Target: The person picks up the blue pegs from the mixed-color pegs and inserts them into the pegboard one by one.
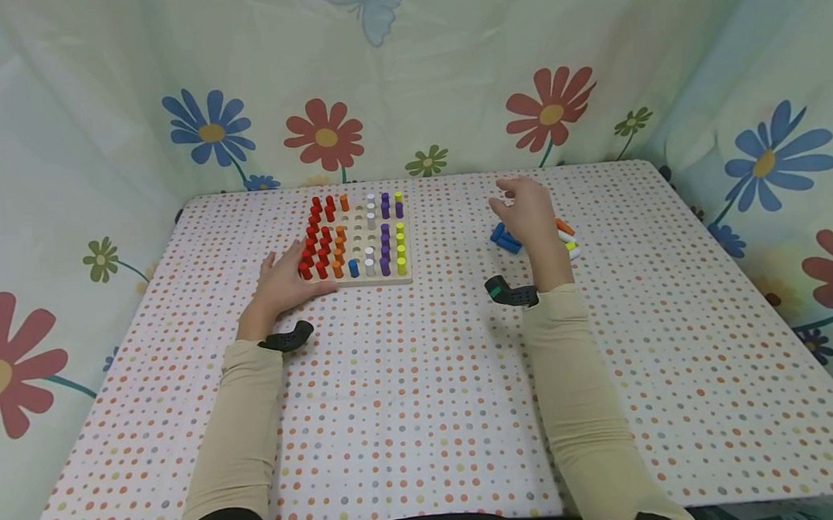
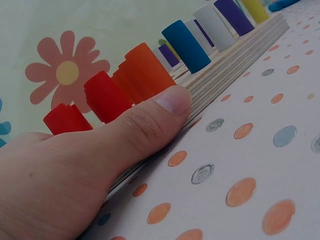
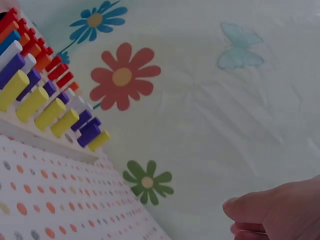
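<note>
A wooden pegboard [image 1: 392, 279] stands left of centre, with rows of upright red, orange, white, purple and yellow pegs. One blue peg [image 1: 353, 268] is in its near row. My left hand [image 1: 283, 281] holds the board's near left corner. In the left wrist view the thumb [image 2: 145, 120] lies along the front edge beside an orange peg [image 2: 150, 65]. My right hand [image 1: 529, 212] is raised over a pile of loose pegs, thumb and forefinger apart, and no peg shows between them. Blue pegs [image 1: 505, 239] lie left of that hand; its palm side is hidden.
To the right of the right hand lie an orange peg [image 1: 564, 225] and several white and yellow pegs [image 1: 570, 243]. Bare holes [image 1: 358, 225] show in the board's middle columns. A dotted cloth [image 1: 427, 404] covers the table, and a flowered curtain [image 1: 440, 73] hangs behind.
</note>
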Demonstrator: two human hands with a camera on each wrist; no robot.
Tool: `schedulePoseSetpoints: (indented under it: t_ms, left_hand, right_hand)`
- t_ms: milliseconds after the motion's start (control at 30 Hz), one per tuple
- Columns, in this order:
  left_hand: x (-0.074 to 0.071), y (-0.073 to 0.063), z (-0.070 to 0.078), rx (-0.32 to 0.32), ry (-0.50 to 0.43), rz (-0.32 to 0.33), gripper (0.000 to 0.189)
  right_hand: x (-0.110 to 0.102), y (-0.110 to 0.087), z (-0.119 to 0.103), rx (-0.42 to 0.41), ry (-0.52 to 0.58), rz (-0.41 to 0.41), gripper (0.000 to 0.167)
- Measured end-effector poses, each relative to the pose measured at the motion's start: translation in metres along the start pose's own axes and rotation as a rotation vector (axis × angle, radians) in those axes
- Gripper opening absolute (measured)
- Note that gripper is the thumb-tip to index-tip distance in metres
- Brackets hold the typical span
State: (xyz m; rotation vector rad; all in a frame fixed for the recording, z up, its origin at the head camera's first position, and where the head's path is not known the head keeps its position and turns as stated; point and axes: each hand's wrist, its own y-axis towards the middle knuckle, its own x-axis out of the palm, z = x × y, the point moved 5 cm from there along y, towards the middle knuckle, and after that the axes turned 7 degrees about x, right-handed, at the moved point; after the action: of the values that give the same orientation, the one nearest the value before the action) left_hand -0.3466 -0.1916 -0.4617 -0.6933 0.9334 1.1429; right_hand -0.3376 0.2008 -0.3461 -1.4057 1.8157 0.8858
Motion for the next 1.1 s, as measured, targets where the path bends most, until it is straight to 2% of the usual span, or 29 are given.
schedulePoseSetpoints:
  t_ms: [100, 300, 633, 867, 1100]
  left_hand:
    - [0.0, 0.0, -0.001, 0.0, -0.002, 0.001, 0.13]
    - [0.0, 0.0, -0.001, -0.003, 0.009, -0.002, 0.131]
    - [-0.001, -0.001, 0.0, -0.007, 0.013, -0.005, 0.13]
    - [-0.002, -0.002, 0.002, -0.016, 0.007, -0.012, 0.13]
    - [-0.002, -0.001, 0.003, -0.011, 0.005, -0.01, 0.129]
  right_hand:
    - [0.005, 0.004, 0.016, 0.068, -0.005, -0.028, 0.046]
    - [0.024, 0.012, 0.034, 0.105, -0.091, -0.086, 0.049]
    - [0.042, 0.016, 0.04, 0.088, -0.404, -0.131, 0.059]
    - [0.049, 0.014, 0.045, 0.165, -0.388, -0.15, 0.057]
    - [0.052, 0.012, 0.043, 0.149, -0.387, -0.136, 0.054]
